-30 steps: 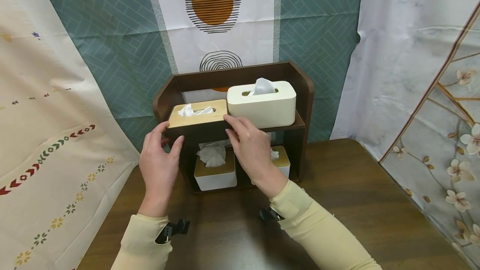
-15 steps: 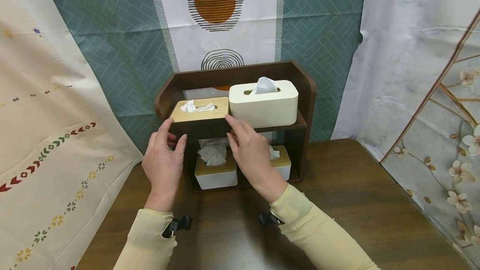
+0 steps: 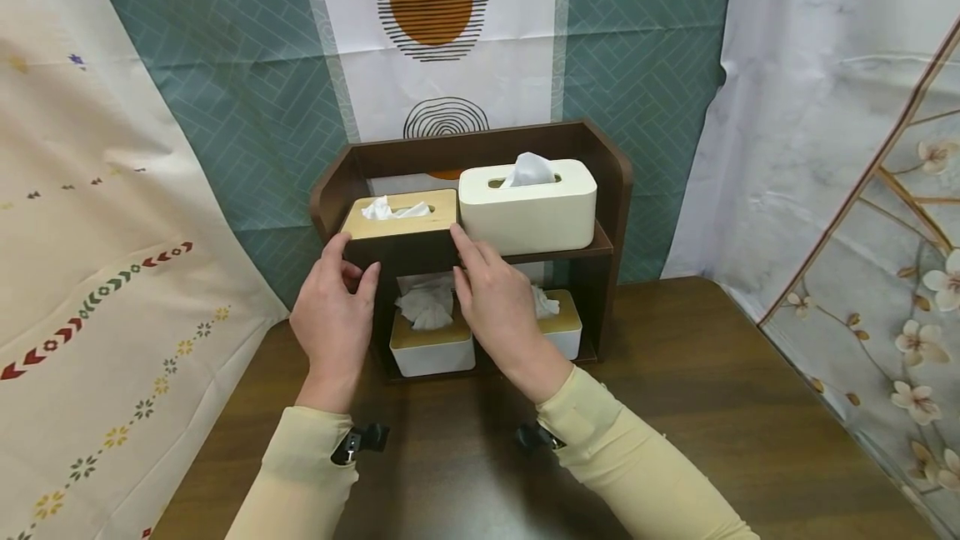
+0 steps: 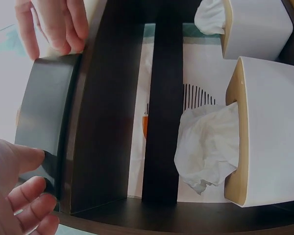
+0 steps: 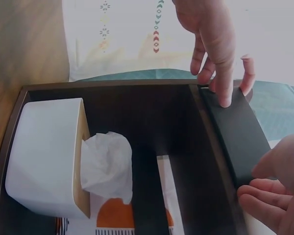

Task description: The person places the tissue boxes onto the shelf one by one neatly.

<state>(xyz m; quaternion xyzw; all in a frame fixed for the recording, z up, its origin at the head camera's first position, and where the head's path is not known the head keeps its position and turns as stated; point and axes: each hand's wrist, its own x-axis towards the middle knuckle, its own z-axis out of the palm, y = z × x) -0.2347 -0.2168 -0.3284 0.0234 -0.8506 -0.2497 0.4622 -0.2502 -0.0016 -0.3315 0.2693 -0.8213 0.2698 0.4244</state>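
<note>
A black tissue box [image 3: 405,252] with a light wooden lid and a white tissue poking out sits at the left of the upper shelf. My left hand [image 3: 333,315] holds its left end, thumb on the dark front [image 4: 44,98] and index finger up at the lid's corner. At the right front corner my right hand [image 3: 498,307] grips it, index fingertip by the lid edge and thumb lower down. In the right wrist view, the thumb of the left hand [image 5: 210,39] presses the black face. Close beside it on the right stands a cream tissue box [image 3: 528,219].
A dark brown two-tier shelf [image 3: 609,190] stands at the back of the wooden table [image 3: 675,373]. Its lower tier holds two white tissue boxes with wooden lids, the left one [image 3: 433,359] and the right one [image 3: 567,338]. Patterned cloths [image 3: 645,82] hang behind and at both sides.
The black tissue box has slid slightly back onto the upper shelf, with both hands following it. The left hand has shifted a little up and right. The other boxes stay in place.
</note>
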